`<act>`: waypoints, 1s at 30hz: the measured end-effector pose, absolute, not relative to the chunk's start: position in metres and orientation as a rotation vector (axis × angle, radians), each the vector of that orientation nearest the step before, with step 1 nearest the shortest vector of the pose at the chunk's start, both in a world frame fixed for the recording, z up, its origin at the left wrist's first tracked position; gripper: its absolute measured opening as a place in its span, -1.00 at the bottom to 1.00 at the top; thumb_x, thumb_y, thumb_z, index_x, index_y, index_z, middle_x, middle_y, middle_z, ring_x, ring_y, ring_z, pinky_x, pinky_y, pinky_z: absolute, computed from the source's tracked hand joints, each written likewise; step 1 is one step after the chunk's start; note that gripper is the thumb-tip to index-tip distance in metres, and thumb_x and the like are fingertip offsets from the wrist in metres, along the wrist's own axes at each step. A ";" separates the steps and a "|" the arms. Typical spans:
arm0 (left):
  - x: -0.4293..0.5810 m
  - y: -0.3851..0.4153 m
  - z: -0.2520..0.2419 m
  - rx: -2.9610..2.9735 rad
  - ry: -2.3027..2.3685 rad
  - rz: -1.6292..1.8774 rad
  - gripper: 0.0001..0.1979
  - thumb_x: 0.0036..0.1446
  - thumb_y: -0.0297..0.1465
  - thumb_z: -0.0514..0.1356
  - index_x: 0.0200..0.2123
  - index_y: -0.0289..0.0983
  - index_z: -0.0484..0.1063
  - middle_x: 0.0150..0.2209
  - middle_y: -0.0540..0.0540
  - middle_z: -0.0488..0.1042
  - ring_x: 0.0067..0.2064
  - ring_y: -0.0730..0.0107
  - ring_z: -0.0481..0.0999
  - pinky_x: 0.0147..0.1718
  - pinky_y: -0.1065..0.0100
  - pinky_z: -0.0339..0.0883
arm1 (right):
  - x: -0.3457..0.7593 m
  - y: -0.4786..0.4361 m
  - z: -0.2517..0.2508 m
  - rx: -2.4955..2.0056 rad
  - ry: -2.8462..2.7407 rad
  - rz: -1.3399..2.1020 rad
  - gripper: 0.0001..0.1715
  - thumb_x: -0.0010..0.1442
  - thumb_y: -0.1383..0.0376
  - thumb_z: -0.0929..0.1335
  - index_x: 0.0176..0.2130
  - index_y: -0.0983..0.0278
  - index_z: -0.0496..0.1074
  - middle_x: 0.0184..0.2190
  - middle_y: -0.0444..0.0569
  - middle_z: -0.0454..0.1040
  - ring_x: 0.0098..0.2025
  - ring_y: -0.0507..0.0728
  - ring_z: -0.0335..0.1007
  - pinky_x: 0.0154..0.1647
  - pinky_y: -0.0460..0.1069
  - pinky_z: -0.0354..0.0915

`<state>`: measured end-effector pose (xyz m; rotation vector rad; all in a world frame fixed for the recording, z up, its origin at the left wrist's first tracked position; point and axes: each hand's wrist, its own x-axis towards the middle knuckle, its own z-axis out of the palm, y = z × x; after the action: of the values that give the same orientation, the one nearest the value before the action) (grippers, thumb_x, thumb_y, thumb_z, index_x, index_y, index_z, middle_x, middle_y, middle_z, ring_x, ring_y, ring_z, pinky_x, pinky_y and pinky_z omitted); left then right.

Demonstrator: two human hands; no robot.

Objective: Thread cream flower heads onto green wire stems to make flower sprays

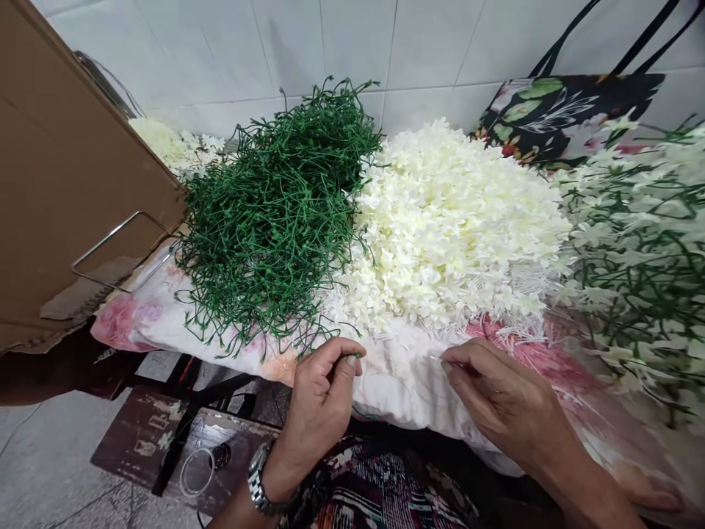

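My left hand (324,393), with a metal watch (258,474) on the wrist, is closed over the cloth's front edge. Its thumb and forefinger pinch a green plastic stem (357,355), mostly hidden by the fingers. To its right, my right hand (501,400) pinches a thin white piece (436,358) between the fingertips; its exact kind is too small to tell. The hands are apart. Behind the left one lies a tangled heap of green plastic stems (275,213). A mound of white artificial flowers (452,220) spreads behind the right one.
White flowers on green stems (650,257) pile up at the right. A cardboard box (71,184) with a metal wire frame (113,239) stands left. Behind the flowers leans a floral bag (573,117) against the tiled wall (341,51). A floral cloth (396,382) lies underneath.
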<state>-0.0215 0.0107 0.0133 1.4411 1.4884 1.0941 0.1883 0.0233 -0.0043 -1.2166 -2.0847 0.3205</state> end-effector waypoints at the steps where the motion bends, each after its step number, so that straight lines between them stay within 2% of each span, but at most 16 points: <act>1: -0.022 0.012 0.013 1.412 1.492 1.102 -0.85 0.08 -0.44 0.06 -0.42 -0.29 0.42 -0.57 0.02 0.36 -0.57 0.52 0.26 -0.59 0.48 0.11 | 0.188 0.024 -0.005 -1.210 -2.085 0.327 -0.88 0.18 0.43 0.22 -0.38 0.28 0.29 -0.55 -0.14 0.28 -0.57 -0.05 0.22 -0.55 -0.15 0.18; 4: -0.026 0.017 0.011 1.326 1.532 1.139 -0.87 0.07 -0.43 0.07 -0.40 -0.30 0.41 -0.56 0.02 0.38 -0.57 0.53 0.27 -0.60 0.50 0.13 | 0.187 0.025 -0.008 -1.183 -2.082 0.343 -0.88 0.18 0.43 0.22 -0.38 0.27 0.29 -0.55 -0.14 0.29 -0.57 -0.05 0.23 -0.56 -0.15 0.18; 8: -0.035 0.027 0.010 1.414 1.689 1.170 -0.90 0.02 -0.49 0.12 -0.35 -0.29 0.41 -0.47 0.00 0.40 -0.47 0.49 0.36 -0.49 0.48 0.23 | 0.186 0.025 -0.013 -1.167 -2.049 0.337 -0.89 0.17 0.42 0.23 -0.36 0.26 0.30 -0.56 -0.13 0.31 -0.57 -0.03 0.25 -0.57 -0.14 0.20; 14: -0.032 0.054 0.009 1.931 1.826 0.989 -0.67 0.04 -0.63 0.00 -0.16 -0.27 0.39 -0.28 -0.11 0.38 -0.32 0.39 0.40 -0.34 0.38 0.29 | 0.187 0.025 -0.016 -1.149 -2.044 0.321 -0.92 0.16 0.41 0.25 -0.34 0.25 0.32 -0.54 -0.12 0.34 -0.54 -0.01 0.30 -0.51 -0.13 0.25; 17: -0.028 0.062 0.003 2.033 1.856 0.874 -0.71 0.02 -0.66 -0.02 -0.29 -0.29 0.41 -0.32 -0.12 0.35 -0.33 0.36 0.39 -0.33 0.35 0.29 | 0.188 0.025 -0.018 -1.132 -2.056 0.320 -0.91 0.16 0.41 0.25 -0.33 0.25 0.32 -0.54 -0.12 0.35 -0.52 0.00 0.32 -0.49 -0.12 0.25; 21: -0.027 0.060 0.000 2.051 1.901 0.939 -0.76 0.06 -0.65 -0.04 -0.44 -0.29 0.34 -0.38 -0.09 0.32 -0.37 0.38 0.35 -0.34 0.35 0.25 | 0.190 0.024 -0.021 -1.125 -2.074 0.326 -0.91 0.17 0.42 0.24 -0.31 0.26 0.31 -0.50 -0.10 0.37 -0.49 0.00 0.34 -0.45 -0.12 0.26; 30: -0.035 0.054 0.005 1.921 1.802 1.144 -0.82 0.02 -0.62 0.04 -0.52 -0.25 0.29 -0.44 -0.01 0.31 -0.37 0.42 0.36 -0.38 0.43 0.23 | 0.189 0.023 -0.019 -1.124 -2.028 0.359 -0.91 0.16 0.40 0.25 -0.33 0.25 0.33 -0.52 -0.10 0.37 -0.51 0.01 0.33 -0.50 -0.11 0.26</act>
<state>-0.0346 0.0538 0.0053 1.9212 1.8016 1.1444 0.1892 0.0235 -0.0191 -1.1241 -2.0278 0.3587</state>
